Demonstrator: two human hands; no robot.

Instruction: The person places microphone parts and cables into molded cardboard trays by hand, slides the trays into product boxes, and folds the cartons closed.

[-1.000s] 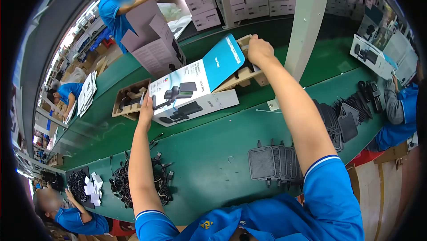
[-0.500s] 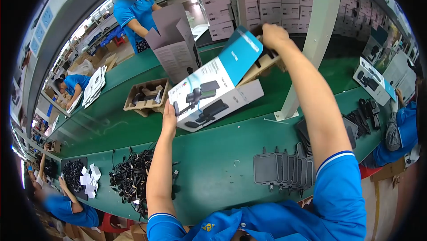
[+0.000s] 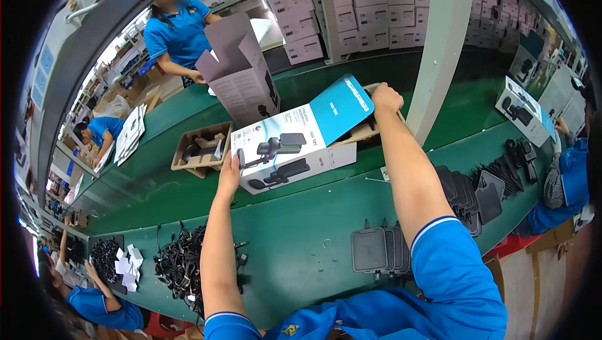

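A white printed box point(image 3: 282, 148) with a microphone picture lies on its side, its blue flap point(image 3: 342, 108) raised at the right end. My left hand point(image 3: 229, 174) is closed on the box's left end, fingers partly hidden behind it. At the open right end, a brown moulded pulp tray point(image 3: 364, 132) sits partly inside the box. My right hand point(image 3: 387, 98) grips the tray's outer edge; its fingertips are partly hidden. Just left of the box stands another pulp tray point(image 3: 182, 158) with dark parts in it.
An upright open box point(image 3: 248, 86) stands behind. A metal post point(image 3: 442, 51) rises at right. Black cables point(image 3: 182, 258) and flat grey pads point(image 3: 370, 249) lie on the green bench. A co-worker point(image 3: 179, 36) stands across; others sit at both sides. Cartons point(image 3: 370, 1) are stacked behind.
The box has tipped down to a flatter angle. My right hand has come lower with the tray, which now sits further into the box. The co-worker across has reached toward the upright box.
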